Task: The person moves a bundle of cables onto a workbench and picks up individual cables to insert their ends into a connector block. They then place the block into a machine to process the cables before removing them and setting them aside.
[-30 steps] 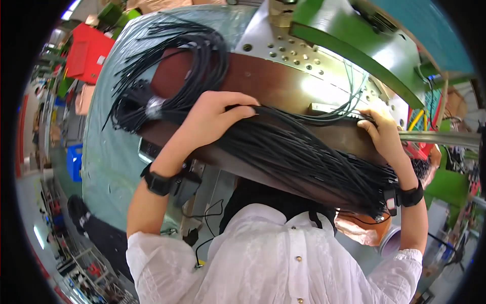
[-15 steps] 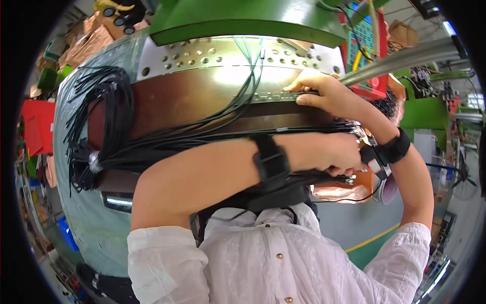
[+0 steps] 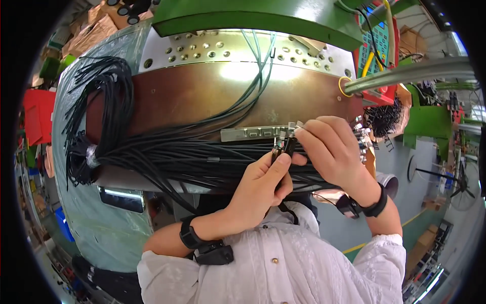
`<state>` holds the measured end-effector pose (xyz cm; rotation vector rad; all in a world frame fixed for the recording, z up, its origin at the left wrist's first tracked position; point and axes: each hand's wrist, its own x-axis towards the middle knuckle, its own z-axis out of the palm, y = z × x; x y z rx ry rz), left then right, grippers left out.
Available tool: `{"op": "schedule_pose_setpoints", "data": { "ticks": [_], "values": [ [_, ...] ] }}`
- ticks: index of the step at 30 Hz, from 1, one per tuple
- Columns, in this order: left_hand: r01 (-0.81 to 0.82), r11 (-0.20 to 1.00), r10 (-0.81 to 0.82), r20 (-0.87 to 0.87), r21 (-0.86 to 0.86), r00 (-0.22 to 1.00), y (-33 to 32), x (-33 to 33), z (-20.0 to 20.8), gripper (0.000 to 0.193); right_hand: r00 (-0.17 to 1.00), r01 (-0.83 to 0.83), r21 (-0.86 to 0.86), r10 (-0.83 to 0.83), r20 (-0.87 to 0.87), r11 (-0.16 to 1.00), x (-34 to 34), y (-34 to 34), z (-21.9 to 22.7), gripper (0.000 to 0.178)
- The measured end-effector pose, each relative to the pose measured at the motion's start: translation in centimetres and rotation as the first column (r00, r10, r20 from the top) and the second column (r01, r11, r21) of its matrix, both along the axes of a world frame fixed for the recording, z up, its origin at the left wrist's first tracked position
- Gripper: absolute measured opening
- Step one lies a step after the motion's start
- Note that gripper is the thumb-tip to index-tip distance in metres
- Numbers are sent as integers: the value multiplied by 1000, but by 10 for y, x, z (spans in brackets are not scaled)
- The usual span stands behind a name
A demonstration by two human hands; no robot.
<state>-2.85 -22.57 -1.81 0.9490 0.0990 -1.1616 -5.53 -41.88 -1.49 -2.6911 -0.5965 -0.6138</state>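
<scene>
My left hand is closed on a few black cables, whose metal connector ends stick up past the thumb. Beside it, my right hand is closed, its thumb and index finger pinching a small metal connector at the right end of a slotted metal strip. Whether that connector sits in a slot is hidden by the fingers. Under both hands runs a thick bundle of black cables, with more metal ends fanned out right of my right hand.
A green machine overhangs a drilled metal plate and brown board. Cables run up beneath it. A phone lies at left. Metal tubes and a control panel stand at right.
The metal strip has come nearer from under the machine. My left hand has moved left from the cable ends with cables in it. My right hand has drawn back toward me.
</scene>
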Motion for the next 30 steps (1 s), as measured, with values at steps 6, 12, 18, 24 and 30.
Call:
{"op": "schedule_pose_setpoints", "data": {
  "ticks": [6, 12, 18, 24, 30],
  "values": [
    [-283, 958, 265, 234, 49, 936, 21, 5, -12, 32, 987, 152, 290, -128, -102, 945, 11, 28, -16, 22],
    [-289, 952, 282, -81, -99, 956, 33, 15, 1, 29, 982, 112, 360, -48, -182, 926, 24, 53, -30, 21],
    [-226, 963, 194, -205, -144, 959, 37, 13, -6, 28, 976, 142, 389, -62, -210, 910, 25, 59, -32, 21],
    [-201, 968, 170, -200, -147, 965, 39, 13, -3, 28, 976, 156, 318, -98, -192, 935, 27, 59, -34, 23],
    [-141, 970, 102, -195, -197, 975, 34, 16, -2, 31, 989, 118, 293, -140, 55, 949, 21, 56, -11, 28]
  ]
}}
